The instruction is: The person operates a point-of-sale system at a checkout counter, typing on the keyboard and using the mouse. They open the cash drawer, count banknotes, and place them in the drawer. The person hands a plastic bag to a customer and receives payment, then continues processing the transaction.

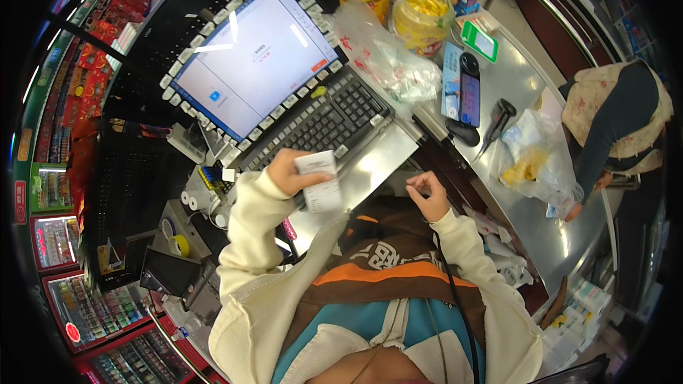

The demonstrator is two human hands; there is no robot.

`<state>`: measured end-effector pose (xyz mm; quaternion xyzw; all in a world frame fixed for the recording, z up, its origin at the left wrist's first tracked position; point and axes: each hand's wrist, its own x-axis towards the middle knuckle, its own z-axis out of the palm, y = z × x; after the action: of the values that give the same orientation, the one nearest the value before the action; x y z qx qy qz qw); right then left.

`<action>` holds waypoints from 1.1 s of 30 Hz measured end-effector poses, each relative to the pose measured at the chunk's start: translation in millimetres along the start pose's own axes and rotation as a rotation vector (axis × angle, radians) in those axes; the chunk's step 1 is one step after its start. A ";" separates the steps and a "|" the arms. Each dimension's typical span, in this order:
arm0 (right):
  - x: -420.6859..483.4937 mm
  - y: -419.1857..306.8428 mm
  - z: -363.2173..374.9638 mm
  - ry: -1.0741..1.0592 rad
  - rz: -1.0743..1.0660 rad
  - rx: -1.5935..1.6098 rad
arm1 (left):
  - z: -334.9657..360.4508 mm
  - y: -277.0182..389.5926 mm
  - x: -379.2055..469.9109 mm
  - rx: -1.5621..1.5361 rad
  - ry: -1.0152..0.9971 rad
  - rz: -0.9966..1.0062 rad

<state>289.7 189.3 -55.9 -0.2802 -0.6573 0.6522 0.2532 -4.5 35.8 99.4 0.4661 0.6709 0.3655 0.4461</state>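
My left hand (286,172) grips a printed paper receipt (322,196) between thumb and fingers, over the front edge of a black keyboard (331,122). Behind the keyboard stands a lit monitor (251,58) whose frame is lined with small white tags. My right hand (430,197) is raised before the brown apron (389,256), its fingers loosely curled and apart, and nothing shows in it. A handheld barcode scanner (497,120) lies on the metal counter (539,208) to the right, near a payment terminal (470,90).
Plastic bags (389,58) lie beside a tub of yellow-wrapped sweets (422,10). At the right a person (613,117) leans over the counter, a hand at a filled plastic bag (533,160). Yellow tape (179,245) and a dark screen (168,272) sit at the left.
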 end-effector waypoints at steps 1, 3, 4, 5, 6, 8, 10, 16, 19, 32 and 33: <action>0.6 -12.9 3.6 -0.014 -0.048 0.087 | 20.5 5.5 20.8 0.021 -0.023 -0.003; -2.4 -39.7 1.2 -0.035 -0.146 0.120 | 61.8 14.6 58.5 -0.105 -0.094 0.015; -5.8 -52.1 -5.9 -0.057 -0.213 -0.014 | 81.3 18.2 74.2 -0.212 -0.163 -0.023; -11.1 -62.6 -13.3 -0.054 -0.255 -0.053 | 99.8 21.5 89.3 -0.265 -0.193 -0.024; -15.4 -70.7 -21.6 -0.068 -0.243 -0.126 | 116.6 25.0 102.4 -0.310 -0.220 -0.026; -26.0 -80.5 -41.9 -0.032 -0.236 -0.138 | 152.8 33.0 123.5 -0.368 -0.230 -0.037; -38.6 -81.4 -61.6 0.059 -0.153 -0.132 | 182.7 41.8 142.2 -0.379 -0.280 -0.032; -87.2 -74.7 -165.6 0.477 -0.057 -0.421 | 261.4 65.0 176.4 -0.326 -0.222 0.157; -114.5 -70.0 -224.4 0.809 -0.077 -0.354 | 305.3 68.5 195.9 -0.291 -0.223 0.187; -100.8 -55.4 -334.6 0.839 -0.369 -0.455 | 438.1 138.5 289.3 0.534 0.088 0.793; -91.8 -57.7 -341.0 0.815 -0.381 -0.457 | 436.5 141.6 298.1 0.258 0.050 0.741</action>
<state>591.3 369.6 11.9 -0.4351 -0.6705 0.2715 0.5360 397.9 394.2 4.7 0.7198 0.5085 0.4258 0.2051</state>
